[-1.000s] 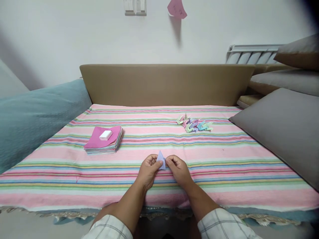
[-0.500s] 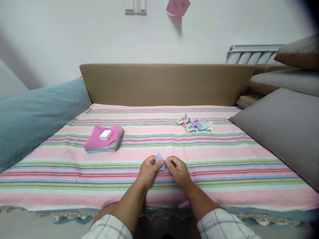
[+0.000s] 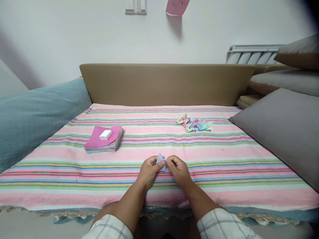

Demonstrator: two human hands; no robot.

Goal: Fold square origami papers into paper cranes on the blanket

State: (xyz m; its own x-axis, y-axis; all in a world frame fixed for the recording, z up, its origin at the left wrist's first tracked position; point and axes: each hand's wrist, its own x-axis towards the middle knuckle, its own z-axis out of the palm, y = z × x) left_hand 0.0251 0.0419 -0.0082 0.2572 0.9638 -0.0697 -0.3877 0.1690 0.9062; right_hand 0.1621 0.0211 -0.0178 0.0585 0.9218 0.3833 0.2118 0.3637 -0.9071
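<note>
A small piece of folded lilac paper [image 3: 160,158] is held up just above the striped cloth, its pointed tip upward. My left hand [image 3: 149,170] pinches it between thumb and fingers from the left. From the right, my right hand [image 3: 178,169] has thumb and forefinger pinched at the paper's right edge; the fingertips cover that bit of it. Farther back on the cloth lies a cluster of several small folded paper cranes [image 3: 193,124] in green, pink, purple and blue.
To the left, a stack of coloured paper sheets [image 3: 117,142] has a white block-shaped object [image 3: 106,134] on top. A grey cushion [image 3: 281,129] leans at the right, a blue-green bolster [image 3: 42,116] at the left. Behind stands a tan backrest [image 3: 164,84].
Both hands and the lilac paper have shifted very slightly to the right. The grip of each hand looks the same.
</note>
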